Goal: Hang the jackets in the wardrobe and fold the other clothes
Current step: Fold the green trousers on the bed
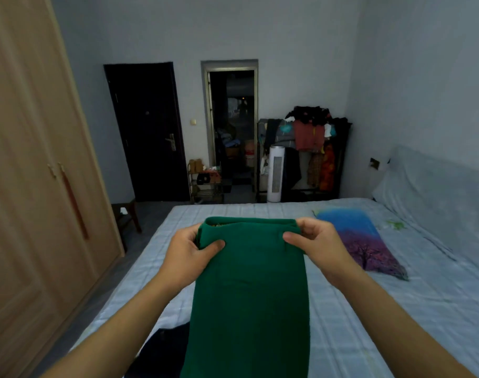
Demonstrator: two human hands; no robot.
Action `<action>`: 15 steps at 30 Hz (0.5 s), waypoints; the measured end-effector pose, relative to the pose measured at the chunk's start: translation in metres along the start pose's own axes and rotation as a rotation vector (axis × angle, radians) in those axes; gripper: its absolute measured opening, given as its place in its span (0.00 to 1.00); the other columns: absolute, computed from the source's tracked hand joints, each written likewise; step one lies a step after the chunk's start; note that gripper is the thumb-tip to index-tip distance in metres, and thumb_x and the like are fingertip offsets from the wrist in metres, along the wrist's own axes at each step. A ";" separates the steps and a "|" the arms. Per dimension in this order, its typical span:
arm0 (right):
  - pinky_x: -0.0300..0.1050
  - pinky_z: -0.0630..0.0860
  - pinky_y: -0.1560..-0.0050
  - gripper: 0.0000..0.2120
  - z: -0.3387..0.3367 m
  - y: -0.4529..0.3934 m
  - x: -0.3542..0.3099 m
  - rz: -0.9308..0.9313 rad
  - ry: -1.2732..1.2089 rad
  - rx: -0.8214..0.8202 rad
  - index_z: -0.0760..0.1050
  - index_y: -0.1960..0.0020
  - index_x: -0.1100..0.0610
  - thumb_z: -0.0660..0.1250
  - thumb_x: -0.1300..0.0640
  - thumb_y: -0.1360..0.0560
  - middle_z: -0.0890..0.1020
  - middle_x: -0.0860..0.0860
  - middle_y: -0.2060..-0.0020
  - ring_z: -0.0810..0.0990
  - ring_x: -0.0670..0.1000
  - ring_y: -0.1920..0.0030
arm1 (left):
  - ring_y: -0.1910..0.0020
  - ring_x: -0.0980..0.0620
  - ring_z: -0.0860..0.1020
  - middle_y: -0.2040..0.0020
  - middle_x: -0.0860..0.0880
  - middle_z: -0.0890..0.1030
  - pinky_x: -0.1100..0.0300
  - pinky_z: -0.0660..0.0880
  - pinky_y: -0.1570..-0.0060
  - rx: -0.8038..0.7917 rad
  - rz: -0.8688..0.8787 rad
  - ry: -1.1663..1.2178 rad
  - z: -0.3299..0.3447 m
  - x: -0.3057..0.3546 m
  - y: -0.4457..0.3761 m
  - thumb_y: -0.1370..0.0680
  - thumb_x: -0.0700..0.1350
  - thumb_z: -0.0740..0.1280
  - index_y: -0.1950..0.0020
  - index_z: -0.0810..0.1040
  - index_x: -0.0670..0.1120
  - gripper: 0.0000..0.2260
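A dark green garment (250,290) hangs lengthwise in front of me over the bed, folded into a long narrow strip. My left hand (190,252) pinches its top left corner, thumb on the front. At the top right corner my right hand (314,241) pinches the cloth the same way. A dark navy piece of clothing (164,347) lies on the bed at the bottom, partly hidden behind the green one. The beige wooden wardrobe (36,186) stands at the left with its doors closed.
The bed (396,309) has a pale blue checked sheet. A blue and purple pillow (361,238) lies to the right. A small wooden stool (127,214) stands by the wardrobe. At the far wall are a black door, an open doorway, a shoe rack, a white tower fan (276,173) and a clothes rack (309,148).
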State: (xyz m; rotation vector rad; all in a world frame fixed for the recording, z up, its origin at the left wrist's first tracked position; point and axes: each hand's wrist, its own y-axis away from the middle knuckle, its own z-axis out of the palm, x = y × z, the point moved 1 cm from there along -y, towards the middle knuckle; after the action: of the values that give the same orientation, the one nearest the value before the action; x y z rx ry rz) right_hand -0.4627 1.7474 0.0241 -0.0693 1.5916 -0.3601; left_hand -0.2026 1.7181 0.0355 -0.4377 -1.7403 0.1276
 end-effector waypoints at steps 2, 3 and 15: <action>0.49 0.80 0.52 0.05 0.007 -0.033 -0.009 -0.029 0.015 0.053 0.81 0.53 0.62 0.71 0.69 0.27 0.87 0.53 0.59 0.85 0.51 0.58 | 0.53 0.50 0.85 0.55 0.53 0.86 0.52 0.83 0.52 0.088 0.052 -0.091 -0.001 -0.003 -0.037 0.24 0.37 0.73 0.53 0.82 0.54 0.11; 0.47 0.80 0.54 0.06 0.009 -0.047 -0.016 -0.059 0.028 0.069 0.81 0.54 0.60 0.71 0.69 0.27 0.87 0.51 0.60 0.85 0.49 0.59 | 0.52 0.51 0.84 0.54 0.54 0.85 0.53 0.82 0.51 0.124 0.099 -0.110 -0.001 -0.002 -0.052 0.24 0.37 0.73 0.53 0.81 0.56 0.12; 0.42 0.82 0.57 0.06 0.016 -0.074 -0.091 -0.465 0.023 0.046 0.79 0.52 0.61 0.70 0.69 0.27 0.86 0.48 0.60 0.85 0.49 0.59 | 0.52 0.51 0.83 0.52 0.46 0.84 0.60 0.81 0.53 0.117 0.424 0.082 -0.023 0.037 -0.107 0.24 0.36 0.71 0.48 0.82 0.43 0.06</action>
State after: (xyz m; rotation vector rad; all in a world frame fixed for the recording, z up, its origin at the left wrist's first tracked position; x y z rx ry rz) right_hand -0.4545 1.6982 0.1320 -0.4048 1.5804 -0.7596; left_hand -0.2101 1.6292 0.1093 -0.7112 -1.5299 0.5049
